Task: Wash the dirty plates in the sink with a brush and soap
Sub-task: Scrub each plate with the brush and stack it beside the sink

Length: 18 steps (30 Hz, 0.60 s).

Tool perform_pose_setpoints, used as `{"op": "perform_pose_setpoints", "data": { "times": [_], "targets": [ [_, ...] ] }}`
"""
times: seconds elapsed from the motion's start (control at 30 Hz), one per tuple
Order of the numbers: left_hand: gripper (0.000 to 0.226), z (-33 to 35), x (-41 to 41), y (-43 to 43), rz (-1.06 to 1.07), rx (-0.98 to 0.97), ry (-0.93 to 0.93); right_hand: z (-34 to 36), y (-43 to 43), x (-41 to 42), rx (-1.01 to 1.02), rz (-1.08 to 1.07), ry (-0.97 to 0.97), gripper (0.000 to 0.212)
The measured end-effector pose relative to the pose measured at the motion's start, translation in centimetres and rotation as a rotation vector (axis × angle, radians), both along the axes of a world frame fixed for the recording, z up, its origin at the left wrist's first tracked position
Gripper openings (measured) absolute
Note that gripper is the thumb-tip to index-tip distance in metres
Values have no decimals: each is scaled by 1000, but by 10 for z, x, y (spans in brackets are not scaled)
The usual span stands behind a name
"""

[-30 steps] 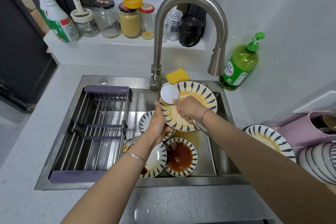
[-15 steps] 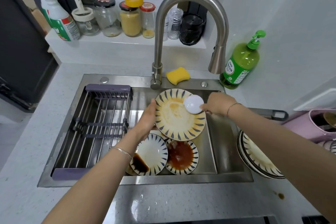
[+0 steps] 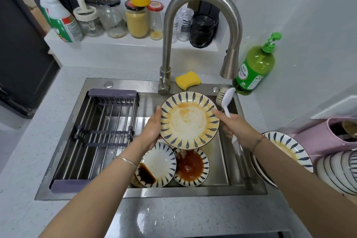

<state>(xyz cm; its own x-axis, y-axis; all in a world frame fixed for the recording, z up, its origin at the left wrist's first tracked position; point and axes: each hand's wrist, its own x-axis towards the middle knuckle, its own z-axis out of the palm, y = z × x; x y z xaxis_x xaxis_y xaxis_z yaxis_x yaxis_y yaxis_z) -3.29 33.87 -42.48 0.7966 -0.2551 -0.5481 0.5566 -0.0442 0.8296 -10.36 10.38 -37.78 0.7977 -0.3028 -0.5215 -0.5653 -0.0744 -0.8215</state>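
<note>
Plate (image 3: 190,121) gripped at rim by left hand (image 3: 152,130); brush (image 3: 228,100) grasped by right hand (image 3: 236,130), bristles (image 3: 219,97) clear of plate; scrubbing judged unfinished; bristles needed on orange residue (image 3: 183,105).

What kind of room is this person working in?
Most likely a home kitchen: a steel sink with a tall faucet holds dirty plates, food jars line the ledge behind, and a green dish soap bottle stands beside it.

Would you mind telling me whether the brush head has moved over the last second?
Yes. The brush has swung right, from beside the faucet base, off the plate, towards the soap bottle.
</note>
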Motion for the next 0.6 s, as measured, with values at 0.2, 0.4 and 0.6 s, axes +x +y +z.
{"op": "perform_pose_setpoints", "data": {
  "times": [0.2, 0.4, 0.6],
  "targets": [
    [61, -2, -2, 0, -95, 101, -87, -8, 9, -4, 285, -44, 119, 35],
    [82, 4, -32, -6, -442, 316, -545, -15, 16, -8, 348, -177, 157, 30],
    [81, -11, -51, -26, -829, 589, -1043, -7, 25, -8, 345, -160, 129, 24]
  ]
}}
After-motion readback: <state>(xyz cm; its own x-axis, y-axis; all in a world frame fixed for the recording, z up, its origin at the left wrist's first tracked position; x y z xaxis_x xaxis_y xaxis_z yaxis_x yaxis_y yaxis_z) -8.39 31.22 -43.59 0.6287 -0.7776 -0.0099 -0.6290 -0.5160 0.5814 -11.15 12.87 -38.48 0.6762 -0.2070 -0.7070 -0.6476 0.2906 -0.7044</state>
